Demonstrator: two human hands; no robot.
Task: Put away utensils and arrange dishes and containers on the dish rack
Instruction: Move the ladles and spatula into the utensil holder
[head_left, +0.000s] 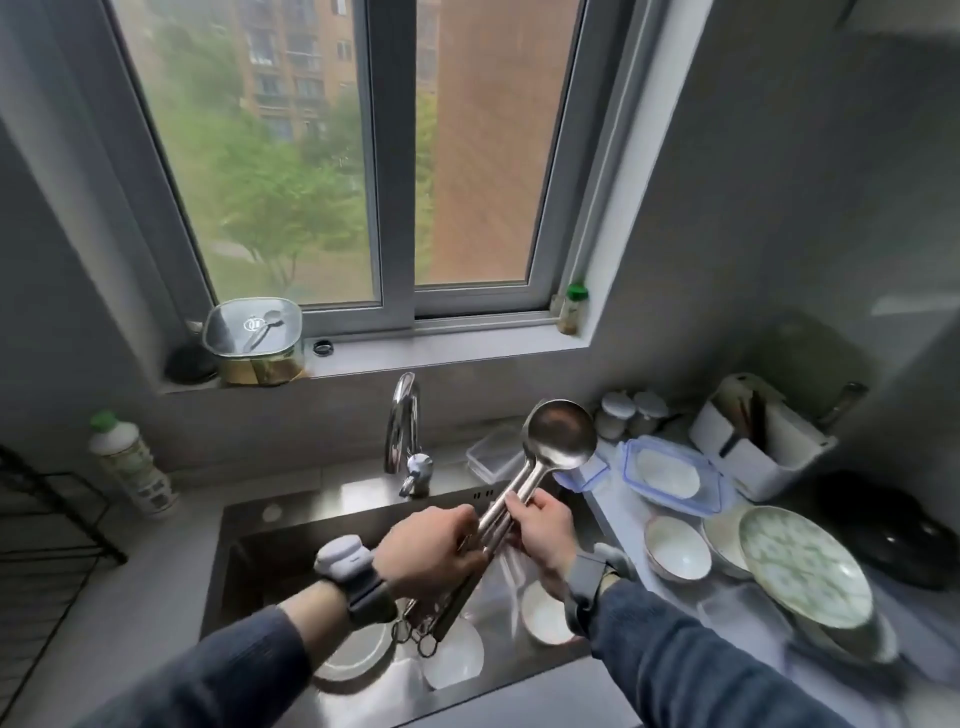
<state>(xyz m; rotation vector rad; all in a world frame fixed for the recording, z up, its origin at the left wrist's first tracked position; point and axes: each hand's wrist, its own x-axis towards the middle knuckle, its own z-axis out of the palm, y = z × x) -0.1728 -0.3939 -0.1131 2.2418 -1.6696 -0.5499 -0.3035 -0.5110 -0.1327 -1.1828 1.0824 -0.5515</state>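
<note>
Both hands hold a bundle of steel utensils over the sink (244, 525). A big ladle (561, 436) sticks up to the right, and its bowl hides the other utensil heads. My left hand (431, 551) is closed around the handles low down. My right hand (543, 525) grips the same handles a little higher. The handle ends with hanging loops (421, 636) point down toward me. White bowls and plates (452, 660) lie in the sink. A black wire dish rack (47, 525) stands at the far left.
On the right counter sit a patterned plate (805, 566), bowls (675, 548), a blue-clipped container (670, 475), a white utensil holder (763, 441) and a black pan (904, 535). The faucet (405, 431) rises behind the sink. A detergent bottle (130, 462) stands at left.
</note>
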